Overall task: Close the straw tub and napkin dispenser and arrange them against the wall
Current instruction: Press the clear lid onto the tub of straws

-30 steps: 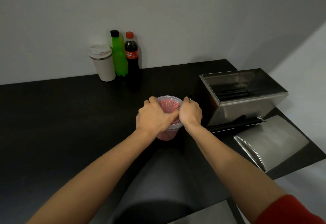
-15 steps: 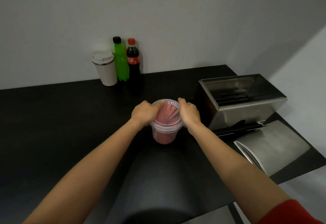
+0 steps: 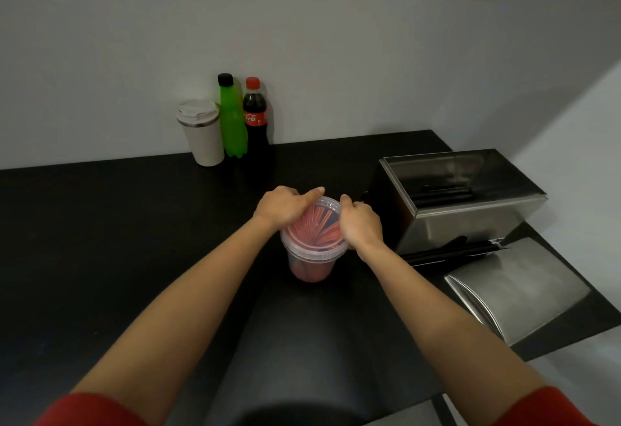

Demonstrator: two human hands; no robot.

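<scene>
A clear plastic straw tub (image 3: 311, 257) full of red straws stands mid-counter, its clear lid (image 3: 316, 227) lying on the rim. My left hand (image 3: 282, 205) presses on the lid's far left edge. My right hand (image 3: 361, 224) grips the lid's right edge. To the right stands the steel napkin dispenser (image 3: 460, 197), open, with its curved steel cover (image 3: 517, 291) lying flat on the counter in front of it.
A white travel cup (image 3: 201, 133), a green bottle (image 3: 232, 120) and a cola bottle (image 3: 256, 116) stand against the back wall. The black counter (image 3: 100, 241) ends at the right beside the dispenser cover. White walls meet in a corner at the far right.
My left hand has slid from covering the lid's top to its far left rim, so the straws show through the lid. The view has tilted slightly.
</scene>
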